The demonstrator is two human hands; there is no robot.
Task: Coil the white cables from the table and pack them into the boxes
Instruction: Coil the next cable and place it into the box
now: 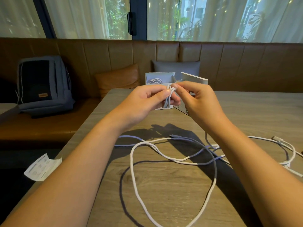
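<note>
Coiling is the step in hand: our left hand (147, 99) grips a small bundle of white cable (168, 97) above the wooden table (164, 185), while our right hand (196, 99) pinches a strand at its top. An open white box (159, 75) behind already holds one coil. Loose cable (136, 169) sprawls below. Next, we judge, keep winding in slack before boxing.
</note>
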